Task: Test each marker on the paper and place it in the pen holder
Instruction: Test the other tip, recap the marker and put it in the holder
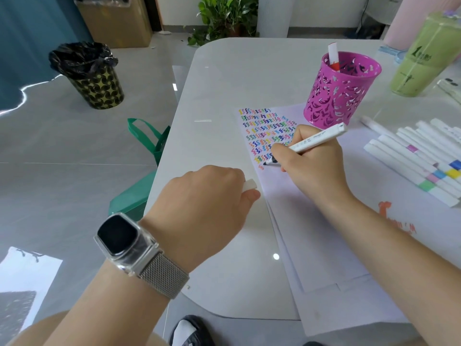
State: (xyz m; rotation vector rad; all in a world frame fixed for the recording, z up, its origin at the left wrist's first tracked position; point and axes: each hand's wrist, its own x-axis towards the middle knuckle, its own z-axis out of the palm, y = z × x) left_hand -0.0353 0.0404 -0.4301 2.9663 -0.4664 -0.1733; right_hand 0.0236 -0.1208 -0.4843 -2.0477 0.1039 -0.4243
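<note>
Gripping marker (315, 139), tip (265, 163) below right hand (311, 161)

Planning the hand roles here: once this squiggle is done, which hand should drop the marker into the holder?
Right. The right hand already grips the marker, beside the pink holder; the left hand holds its cap.

The right hand (310, 161) grips a white marker with a dark tip (305, 143), its tip touching the white paper sheet (319, 245) just below rows of small coloured squiggles (267, 131), while the left hand (209, 198), wearing a square black smartwatch on a silver mesh band (129, 243), holds a small white cap (250, 184) at the paper's left edge. Farther off on the pale grey table (224, 78) stands a pink perforated metal pen holder (340, 92) with one white marker with a red band (333, 57) in it. To the right lies a row of white markers with coloured bands (419, 158), and a green lidded cup (424, 58) stands at the far right.
</note>
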